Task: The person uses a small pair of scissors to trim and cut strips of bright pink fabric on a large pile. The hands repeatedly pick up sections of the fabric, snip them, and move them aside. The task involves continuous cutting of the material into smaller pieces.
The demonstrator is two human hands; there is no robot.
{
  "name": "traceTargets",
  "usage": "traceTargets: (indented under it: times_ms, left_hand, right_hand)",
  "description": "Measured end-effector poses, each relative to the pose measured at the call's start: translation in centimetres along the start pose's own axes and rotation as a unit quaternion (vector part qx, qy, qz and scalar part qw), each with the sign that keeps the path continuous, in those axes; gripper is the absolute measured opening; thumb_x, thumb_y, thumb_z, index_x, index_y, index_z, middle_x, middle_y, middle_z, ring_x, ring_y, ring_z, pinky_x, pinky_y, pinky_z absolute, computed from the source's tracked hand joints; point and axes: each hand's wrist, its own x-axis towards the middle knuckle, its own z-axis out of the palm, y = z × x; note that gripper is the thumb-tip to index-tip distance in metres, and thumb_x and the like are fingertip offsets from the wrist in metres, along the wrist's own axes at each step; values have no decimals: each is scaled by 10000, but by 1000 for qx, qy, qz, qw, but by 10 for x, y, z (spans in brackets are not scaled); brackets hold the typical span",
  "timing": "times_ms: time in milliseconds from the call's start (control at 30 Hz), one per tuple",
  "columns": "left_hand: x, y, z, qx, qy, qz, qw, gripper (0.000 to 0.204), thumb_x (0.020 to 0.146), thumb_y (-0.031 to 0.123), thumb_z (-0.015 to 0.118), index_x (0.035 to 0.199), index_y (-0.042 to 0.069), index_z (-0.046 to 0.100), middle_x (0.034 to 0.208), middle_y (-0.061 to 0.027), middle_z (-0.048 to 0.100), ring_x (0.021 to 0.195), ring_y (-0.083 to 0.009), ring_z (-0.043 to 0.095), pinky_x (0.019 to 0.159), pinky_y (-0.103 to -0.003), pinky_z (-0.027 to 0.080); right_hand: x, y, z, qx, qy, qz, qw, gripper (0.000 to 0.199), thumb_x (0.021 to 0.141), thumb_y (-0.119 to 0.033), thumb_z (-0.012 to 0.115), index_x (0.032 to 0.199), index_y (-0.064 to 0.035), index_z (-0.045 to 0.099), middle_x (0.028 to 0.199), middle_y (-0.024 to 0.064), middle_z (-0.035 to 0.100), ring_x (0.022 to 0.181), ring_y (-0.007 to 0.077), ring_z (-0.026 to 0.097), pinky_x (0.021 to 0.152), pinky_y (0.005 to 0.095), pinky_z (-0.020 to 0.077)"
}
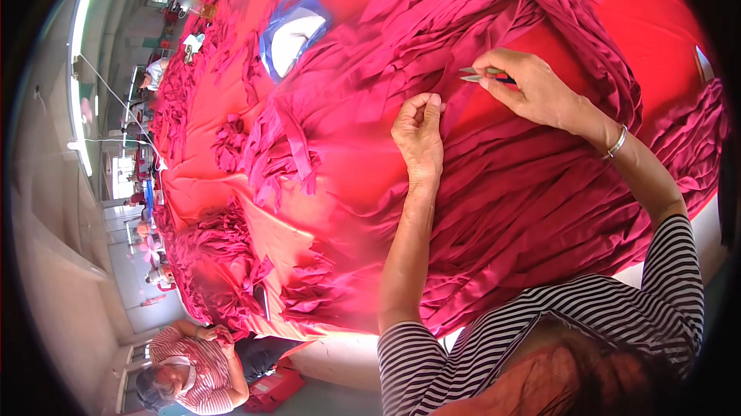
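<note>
My right hand [532, 90] is closed around a small pair of thread snips [471, 76], whose pointed blades stick out to the left past my fingertips. My left hand [421, 134] is pinched, thumb against fingers, at the edge of a narrow magenta fabric strip [455, 103]. The snips' tips are a short way above and right of that pinch, apart from it. Under both hands lies a thick heap of long magenta strips [509, 208], folded and layered across a bright red cloth [656, 38].
A blue plastic bag with something white [293, 42] lies on the heap farther off. A dark flat object [266, 302] rests near the left table edge. A person in a striped shirt [193, 370] sits at lower left, beside a red bag [274, 390]. More people are in the distance.
</note>
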Motion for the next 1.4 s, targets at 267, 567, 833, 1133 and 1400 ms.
traceTargets:
  times_ms: [267,567,833,1133,1400]
  left_hand:
    - [-2,0,3,3,8,37,999,101,963,91,669,1012,4,660,830,-33,682,777,-93,628,756,-232,498]
    - [-5,-6,0,-3,-2,62,998,88,953,77,682,994,2,660,831,-9,641,778,-84,590,749,-228,485]
    - [-5,-12,-5,30,-10,69,997,77,960,75,672,983,6,651,822,-17,645,773,-89,593,751,-237,488]
    - [-7,-11,-3,27,-11,71,997,70,965,69,660,987,4,643,818,-21,647,767,-92,604,745,-239,496]
    - [-2,54,-63,316,0,168,934,30,915,29,681,927,11,702,815,-36,686,752,-108,622,692,-266,502]
  right_hand:
    - [-9,-19,21,-81,-39,-19,996,210,917,-111,645,1092,-2,602,917,179,638,834,382,630,719,464,498]
    - [-5,-23,34,-108,-47,-15,993,202,897,-83,652,1071,3,596,915,182,632,831,387,630,710,472,494]
    - [-7,-25,39,-162,-32,-34,986,180,899,-95,640,1053,-17,588,878,156,601,816,363,622,697,461,503]
    - [-6,-23,39,-229,-51,-82,969,166,892,-89,620,1041,-16,632,853,128,594,805,319,617,694,425,508]
    - [-4,4,-19,-156,30,11,987,147,918,-116,596,1005,-22,668,886,165,665,835,377,645,747,455,512]
